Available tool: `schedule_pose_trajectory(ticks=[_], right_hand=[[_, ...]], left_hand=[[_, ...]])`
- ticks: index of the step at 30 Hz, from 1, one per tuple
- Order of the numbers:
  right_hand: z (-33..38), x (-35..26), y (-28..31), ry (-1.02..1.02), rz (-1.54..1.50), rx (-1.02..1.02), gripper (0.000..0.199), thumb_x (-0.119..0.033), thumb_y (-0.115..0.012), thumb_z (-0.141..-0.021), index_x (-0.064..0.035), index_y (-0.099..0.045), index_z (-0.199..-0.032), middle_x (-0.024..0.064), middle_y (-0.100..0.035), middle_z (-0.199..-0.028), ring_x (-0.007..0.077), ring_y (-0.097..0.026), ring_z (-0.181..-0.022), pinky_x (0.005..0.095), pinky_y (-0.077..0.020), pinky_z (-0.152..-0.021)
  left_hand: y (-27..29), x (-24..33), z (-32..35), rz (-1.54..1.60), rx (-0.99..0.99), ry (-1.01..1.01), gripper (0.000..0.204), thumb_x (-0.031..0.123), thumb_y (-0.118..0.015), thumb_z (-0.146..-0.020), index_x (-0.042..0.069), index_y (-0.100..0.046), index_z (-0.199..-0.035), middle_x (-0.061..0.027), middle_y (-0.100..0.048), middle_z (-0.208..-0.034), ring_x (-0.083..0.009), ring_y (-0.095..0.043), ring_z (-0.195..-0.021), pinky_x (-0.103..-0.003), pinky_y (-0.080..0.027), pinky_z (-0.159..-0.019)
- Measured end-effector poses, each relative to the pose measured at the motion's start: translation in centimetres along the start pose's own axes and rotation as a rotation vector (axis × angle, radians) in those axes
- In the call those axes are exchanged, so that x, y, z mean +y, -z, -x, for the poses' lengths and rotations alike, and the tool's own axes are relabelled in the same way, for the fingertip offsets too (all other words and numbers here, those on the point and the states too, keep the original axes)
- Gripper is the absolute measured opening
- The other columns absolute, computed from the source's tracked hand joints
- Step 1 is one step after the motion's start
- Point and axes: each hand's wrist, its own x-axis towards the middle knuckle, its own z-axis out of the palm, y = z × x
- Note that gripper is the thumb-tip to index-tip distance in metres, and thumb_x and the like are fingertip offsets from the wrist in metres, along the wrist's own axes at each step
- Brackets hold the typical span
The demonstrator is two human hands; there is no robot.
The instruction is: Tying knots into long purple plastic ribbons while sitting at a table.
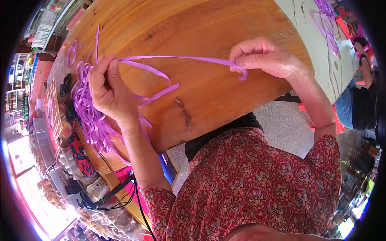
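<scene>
Left hand (pixel 112 90) and right hand (pixel 267 59) pinched purple ribbon (pixel 173 56) | risk: tugging could have tangled loose loops in left-side ribbon pile (pixel 86 108)

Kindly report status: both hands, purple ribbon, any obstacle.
Left hand, right hand: both pinching purple ribbon. Ribbon nearly straight between them, above wooden table. Purple pile at left, off the span.
</scene>
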Motion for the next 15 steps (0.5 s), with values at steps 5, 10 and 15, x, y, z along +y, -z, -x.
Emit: schedule_pose_trajectory(ticks=[5,10,15], right_hand=[[0.1,0.4,0.1,-0.051,-0.119,0.007,0.018,-0.014,-0.053,-0.090,0.0016,-0.060,-0.097,0.0042,-0.062,-0.081,0.0101,-0.058,-0.072,0.0224,-0.0466,-0.065],[-0.2,0.1,-0.6,0.017,0.202,0.019,0.017,-0.015,-0.055,-0.090,-0.0012,-0.060,-0.098,0.0037,-0.062,-0.079,0.0084,-0.058,-0.070,0.0205,-0.0448,-0.058],[-0.2,-1.1,-1.2,0.173,0.135,0.147,0.018,-0.014,-0.059,-0.087,-0.0020,-0.060,-0.101,0.0018,-0.062,-0.080,0.0071,-0.057,-0.070,0.0203,-0.0442,-0.058]], left_hand=[[-0.7,0.5,0.0,-0.480,-0.134,-0.209,0.015,0.001,-0.063,-0.078,0.003,-0.064,-0.093,-0.0093,-0.060,-0.088,-0.0235,-0.058,-0.080,-0.031,-0.047,-0.074],[-5.0,5.9,2.4,-0.130,-0.319,-0.358,0.027,0.001,-0.057,-0.082,0.004,-0.058,-0.108,-0.0143,-0.056,-0.104,-0.0257,-0.058,-0.083,-0.032,-0.047,-0.073],[-7.4,8.6,4.1,0.555,-0.664,0.391,0.025,0.003,-0.059,-0.083,0.003,-0.057,-0.108,-0.0100,-0.059,-0.094,-0.0152,-0.057,-0.080,-0.025,-0.045,-0.069]])
